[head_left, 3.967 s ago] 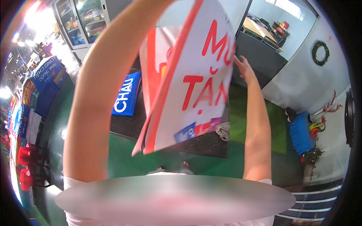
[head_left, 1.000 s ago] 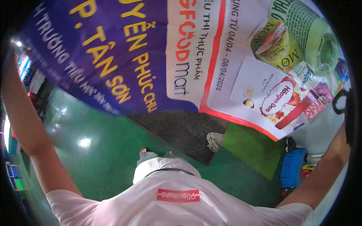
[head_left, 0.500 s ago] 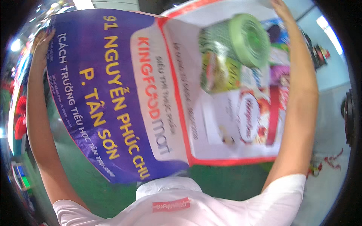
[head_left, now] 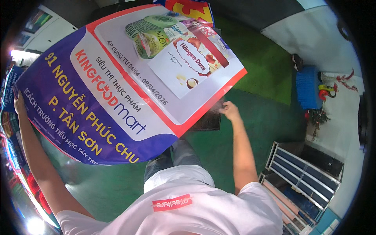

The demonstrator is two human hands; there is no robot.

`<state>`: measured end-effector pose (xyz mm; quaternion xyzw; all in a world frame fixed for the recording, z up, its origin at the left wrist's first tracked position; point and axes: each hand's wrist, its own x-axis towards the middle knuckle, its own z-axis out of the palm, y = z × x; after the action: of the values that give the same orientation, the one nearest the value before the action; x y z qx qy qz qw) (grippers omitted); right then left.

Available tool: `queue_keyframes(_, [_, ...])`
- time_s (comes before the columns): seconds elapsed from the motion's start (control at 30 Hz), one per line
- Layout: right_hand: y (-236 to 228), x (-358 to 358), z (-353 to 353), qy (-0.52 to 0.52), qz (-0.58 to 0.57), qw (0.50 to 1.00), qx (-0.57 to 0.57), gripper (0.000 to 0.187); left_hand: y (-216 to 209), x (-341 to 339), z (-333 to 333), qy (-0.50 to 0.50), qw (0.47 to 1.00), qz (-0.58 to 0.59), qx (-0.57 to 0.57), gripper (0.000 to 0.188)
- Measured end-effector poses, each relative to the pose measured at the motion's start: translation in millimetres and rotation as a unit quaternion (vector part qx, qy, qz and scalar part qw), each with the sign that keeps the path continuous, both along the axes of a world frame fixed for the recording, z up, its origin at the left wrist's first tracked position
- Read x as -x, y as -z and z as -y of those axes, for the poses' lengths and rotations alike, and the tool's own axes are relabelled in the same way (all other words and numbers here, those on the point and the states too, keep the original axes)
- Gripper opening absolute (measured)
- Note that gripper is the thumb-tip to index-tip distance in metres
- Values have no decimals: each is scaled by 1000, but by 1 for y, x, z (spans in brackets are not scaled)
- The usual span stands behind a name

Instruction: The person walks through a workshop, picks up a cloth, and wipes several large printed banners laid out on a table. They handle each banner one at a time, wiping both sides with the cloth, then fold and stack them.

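A large glossy printed banner, purple and white with a red border and food pictures, spreads out in front of me at a slant. At its left end, my left hand is closed on the edge, with some of the fingers hidden behind the sheet. My right hand is just off the right-hand red border, its fingers pinched together. A pale, blurred sliver lies between those fingertips and the banner; I cannot make out what it is.
A white metal rack stands on the green floor at right. Beyond it are a blue bristly object and a small decorated plant by the wall. More printed sheets are at far left; a red-and-yellow one lies behind the banner.
The banner has tilted and shifted to the left and away from me. My right hand has come down from the far upper right to beside the banner's right edge. My left hand has lowered.
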<state>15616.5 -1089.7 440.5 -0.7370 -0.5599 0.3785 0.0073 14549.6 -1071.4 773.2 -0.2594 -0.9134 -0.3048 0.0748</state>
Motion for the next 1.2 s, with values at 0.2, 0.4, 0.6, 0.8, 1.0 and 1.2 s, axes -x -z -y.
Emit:
queue_keyframes(0.2, [-94,19,-27,42,-19,982,-184,32,34,52,-32,73,994,84,9,54])
queue_keyframes(0.4, [-229,-13,-76,239,-345,901,-112,21,78,8,-47,94,978,154,-102,65])
queue_keyframes(0.6, [-259,55,-124,122,-274,939,-171,27,95,-46,-62,-12,999,29,3,92])
queue_keyframes(0.8, [-322,127,-167,76,-384,890,-235,33,117,-242,-81,256,933,-253,11,71])
queue_keyframes(1.0, [-271,131,-173,-218,-92,959,-154,39,193,-490,-50,434,895,-75,71,67])
queue_keyframes(1.2, [-112,175,-198,-196,-176,918,-296,52,251,-572,-50,450,864,-61,216,60])
